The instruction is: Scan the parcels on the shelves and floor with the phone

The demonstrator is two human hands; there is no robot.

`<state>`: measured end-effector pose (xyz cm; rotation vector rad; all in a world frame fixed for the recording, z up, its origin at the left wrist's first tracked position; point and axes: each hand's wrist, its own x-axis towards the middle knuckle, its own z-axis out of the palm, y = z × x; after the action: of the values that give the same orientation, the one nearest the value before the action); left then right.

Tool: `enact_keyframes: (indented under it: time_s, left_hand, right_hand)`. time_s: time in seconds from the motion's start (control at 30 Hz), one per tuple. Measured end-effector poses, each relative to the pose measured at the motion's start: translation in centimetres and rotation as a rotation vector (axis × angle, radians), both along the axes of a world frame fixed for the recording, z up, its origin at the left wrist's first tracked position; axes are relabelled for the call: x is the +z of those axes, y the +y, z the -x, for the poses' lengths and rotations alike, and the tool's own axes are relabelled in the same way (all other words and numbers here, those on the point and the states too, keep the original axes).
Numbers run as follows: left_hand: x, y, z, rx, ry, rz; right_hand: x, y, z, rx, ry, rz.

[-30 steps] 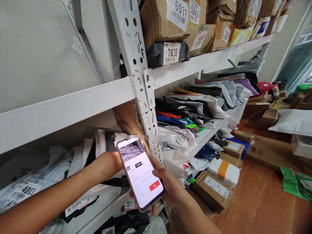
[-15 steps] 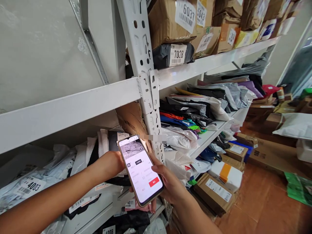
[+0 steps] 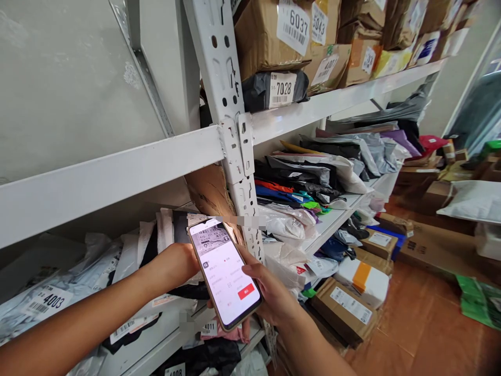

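Observation:
A smartphone (image 3: 225,271) with a lit screen is tilted in front of the shelf post. My right hand (image 3: 270,292) is closed around it, the thumb lying on the right edge and fingertips showing beneath the lower end. The screen shows a camera picture of a printed label at the top and a red button below. My left hand (image 3: 183,263) reaches in from the left to the upper left side of the phone; its fingers are hidden behind the phone. Packages with labels (image 3: 172,230) stand on the shelf close behind the left hand.
A white metal post (image 3: 235,151) and crossbeam (image 3: 117,167) frame the shelves. Bagged parcels (image 3: 50,300) fill the lower left shelf. Cardboard boxes (image 3: 270,36) line the upper right shelf, and soft parcels (image 3: 332,162) are stacked below. More boxes (image 3: 340,310) lie on the brown floor.
A small black pop-up on the phone screen has disappeared. The view has shifted slightly, while both hands and the phone stay in nearly the same place.

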<state>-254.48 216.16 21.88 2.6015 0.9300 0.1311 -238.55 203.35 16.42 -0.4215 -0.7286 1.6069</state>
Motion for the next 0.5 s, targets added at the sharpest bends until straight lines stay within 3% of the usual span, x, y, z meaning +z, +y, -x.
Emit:
enact_keyframes:
  time_s: [0.37,0.5]
  left_hand:
    - [-0.3,0.4,0.2,-0.078,0.015,-0.047]
    - [-1.1,0.6,0.2,-0.153,0.028,-0.1]
  right_hand:
    - [0.0,0.0,0.0,0.008,-0.003,-0.001]
    - [0.1,0.0,-0.2,-0.002,-0.007,0.014]
